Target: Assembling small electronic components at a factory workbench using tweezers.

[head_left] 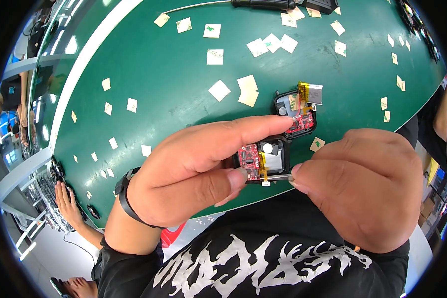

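Note:
My left hand (184,169) is closed around a small black device casing (285,149), thumb on its near edge. Inside the casing are a red circuit board (249,158), a silver battery with yellow tape and a round white part. My right hand (362,184) pinches a thin metal tool (281,177), mostly hidden by the fingers, its tip at the casing's lower edge beside a small white connector (265,184). Just beyond my left index finger lies a second open casing (279,102) with a red board; its silver battery (315,94) sticks out at the top.
Many pale square adhesive pads (219,91) are scattered over the green table (174,74). A screwdriver (263,4) with a long shaft lies at the far edge. Black parts (419,30) are gathered at the far right. At the left, another person's hand (68,204) rests by more black parts.

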The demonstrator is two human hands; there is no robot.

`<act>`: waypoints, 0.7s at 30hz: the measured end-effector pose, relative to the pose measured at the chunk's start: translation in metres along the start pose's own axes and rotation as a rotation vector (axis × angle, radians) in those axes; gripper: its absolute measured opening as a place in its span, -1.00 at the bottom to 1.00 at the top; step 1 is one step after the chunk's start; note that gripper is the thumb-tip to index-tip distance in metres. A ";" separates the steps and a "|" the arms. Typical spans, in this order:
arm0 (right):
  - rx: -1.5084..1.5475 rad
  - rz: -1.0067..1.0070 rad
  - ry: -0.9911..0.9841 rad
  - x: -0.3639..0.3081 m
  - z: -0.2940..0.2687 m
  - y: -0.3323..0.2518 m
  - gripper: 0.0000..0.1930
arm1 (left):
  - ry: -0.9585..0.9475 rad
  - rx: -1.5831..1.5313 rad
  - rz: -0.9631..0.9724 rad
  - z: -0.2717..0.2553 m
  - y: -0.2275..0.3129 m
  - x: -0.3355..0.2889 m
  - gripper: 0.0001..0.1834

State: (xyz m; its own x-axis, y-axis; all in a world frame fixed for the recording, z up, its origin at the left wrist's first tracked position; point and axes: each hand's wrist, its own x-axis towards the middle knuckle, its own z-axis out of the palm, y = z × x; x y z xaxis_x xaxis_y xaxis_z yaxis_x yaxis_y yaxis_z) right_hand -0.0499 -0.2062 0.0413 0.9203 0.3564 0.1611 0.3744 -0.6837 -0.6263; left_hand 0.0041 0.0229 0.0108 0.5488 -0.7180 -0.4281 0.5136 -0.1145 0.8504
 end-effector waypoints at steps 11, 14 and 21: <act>-0.068 -0.123 0.016 -0.001 0.000 0.000 -0.76 | 0.044 0.081 0.029 0.005 0.001 0.001 -0.32; -0.029 -0.140 -0.030 -0.002 -0.002 0.000 -0.73 | 0.047 0.141 0.062 0.003 0.000 0.000 -0.34; -0.051 -0.130 -0.051 -0.005 -0.003 -0.004 -0.71 | 0.021 0.263 0.145 0.004 -0.004 0.000 -0.39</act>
State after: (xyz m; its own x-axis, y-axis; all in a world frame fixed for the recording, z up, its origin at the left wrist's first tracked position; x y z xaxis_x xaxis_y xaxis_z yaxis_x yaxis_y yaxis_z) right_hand -0.0561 -0.2073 0.0456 0.8571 0.4751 0.1991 0.4969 -0.6608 -0.5625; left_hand -0.0012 0.0206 0.0086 0.6191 -0.7256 -0.3004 0.2415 -0.1881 0.9520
